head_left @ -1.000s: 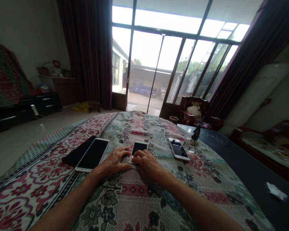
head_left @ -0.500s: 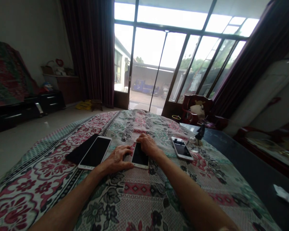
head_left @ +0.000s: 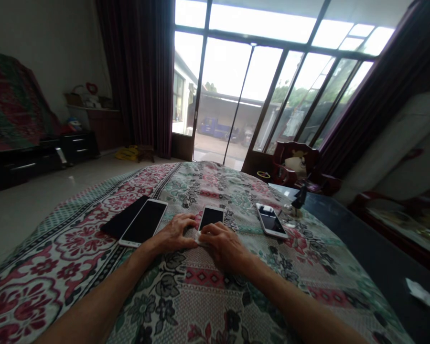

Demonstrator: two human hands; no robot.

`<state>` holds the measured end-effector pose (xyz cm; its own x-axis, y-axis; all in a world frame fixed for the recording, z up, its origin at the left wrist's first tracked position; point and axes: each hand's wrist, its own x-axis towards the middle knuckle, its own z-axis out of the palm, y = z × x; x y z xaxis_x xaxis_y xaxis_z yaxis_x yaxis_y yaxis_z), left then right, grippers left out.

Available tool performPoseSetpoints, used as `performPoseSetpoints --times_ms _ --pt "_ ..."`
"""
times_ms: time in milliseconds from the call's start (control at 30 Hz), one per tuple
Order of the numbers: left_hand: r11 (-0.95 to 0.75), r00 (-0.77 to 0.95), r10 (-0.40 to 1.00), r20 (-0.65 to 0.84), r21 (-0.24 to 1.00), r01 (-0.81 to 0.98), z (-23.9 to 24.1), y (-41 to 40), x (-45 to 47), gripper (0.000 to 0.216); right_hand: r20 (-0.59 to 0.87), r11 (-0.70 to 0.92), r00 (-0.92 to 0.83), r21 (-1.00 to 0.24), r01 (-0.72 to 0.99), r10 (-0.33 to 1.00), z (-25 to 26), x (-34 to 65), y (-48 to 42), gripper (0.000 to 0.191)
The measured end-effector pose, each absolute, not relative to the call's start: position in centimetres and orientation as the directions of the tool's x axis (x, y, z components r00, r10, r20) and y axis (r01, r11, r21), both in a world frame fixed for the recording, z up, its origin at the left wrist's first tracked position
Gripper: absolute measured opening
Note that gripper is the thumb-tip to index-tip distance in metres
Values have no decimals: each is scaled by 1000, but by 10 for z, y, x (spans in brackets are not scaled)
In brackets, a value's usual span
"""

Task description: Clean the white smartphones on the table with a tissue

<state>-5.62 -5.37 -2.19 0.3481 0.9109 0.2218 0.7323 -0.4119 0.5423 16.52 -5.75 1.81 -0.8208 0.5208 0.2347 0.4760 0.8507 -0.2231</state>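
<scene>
A white-framed phone (head_left: 211,217) lies screen up on a floral cloth (head_left: 200,296). My left hand (head_left: 174,235) rests with bent fingers against the phone's left edge. My right hand (head_left: 222,243) covers the phone's near end, fingers pressed together. A small whitish bit shows under its fingertips; I cannot make out what it is. To the left lie a larger white phone (head_left: 143,228) and a black phone (head_left: 123,222) side by side. Another white phone (head_left: 271,225) lies to the right.
A small dark figurine on a glass base (head_left: 298,203) stands past the right phone. A dark glossy table (head_left: 372,258) adjoins on the right, with a white scrap (head_left: 419,292) on it. Beyond are a red wooden chair (head_left: 294,165), glass doors and dark curtains.
My right hand slid from the phone's near end to its far end half a second ago, then came back to the near end. The left hand stayed at the phone's left edge.
</scene>
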Motion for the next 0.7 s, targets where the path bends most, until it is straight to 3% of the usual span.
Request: performPoseSetpoints --times_ms 200,467,700 --pt "-402 358 914 192 541 738 -19 -56 -56 57 213 836 -816 -263 481 537 25 184 -49 34" --pt "-403 363 913 186 549 732 -18 -56 -56 57 194 807 -786 -221 547 586 25 198 -44 40" --pt "-404 368 913 178 530 746 -19 -55 -56 60 187 842 -828 -232 486 529 25 170 -56 29"
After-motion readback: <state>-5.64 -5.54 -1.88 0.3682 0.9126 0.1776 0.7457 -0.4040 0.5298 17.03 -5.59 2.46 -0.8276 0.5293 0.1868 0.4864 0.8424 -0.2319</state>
